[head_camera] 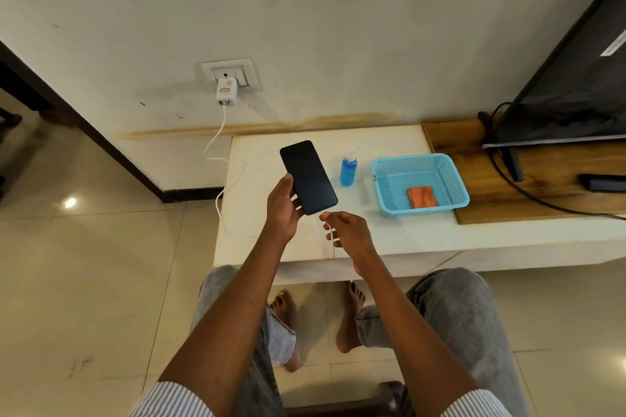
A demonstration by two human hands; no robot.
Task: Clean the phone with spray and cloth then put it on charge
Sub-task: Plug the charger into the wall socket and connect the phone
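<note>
Head view looks down past your striped sleeves and grey jeans to your bare feet on the glossy tiled floor (101, 247). Your left hand (283, 210) grips the lower end of the black phone (309, 177), thumb along its left edge, fingers curled behind it; the phone is lifted above the white table (389, 234), screen dark and facing you, tilted with its top leaning left. Your right hand (345, 230) pinches the plug end of the white charging cable (219, 200) between thumb and forefinger, just beside the phone's bottom edge; you cannot tell from here whether the plug is seated.

Farther on, the light blue plastic basket (454, 200) sits on the table, partly over the edge of a wooden board (474, 159). It holds only a folded orange cloth (421, 196), lying near its front wall. The blue spray bottle (349, 168) stands upright between phone and basket, touching neither.

The cable runs off the table's left edge and up to a white charger (225, 93) plugged into the wall socket (230, 73). At the right, a dark television (576, 95) stands on the board, with a black cord (528, 189) trailing across it.
</note>
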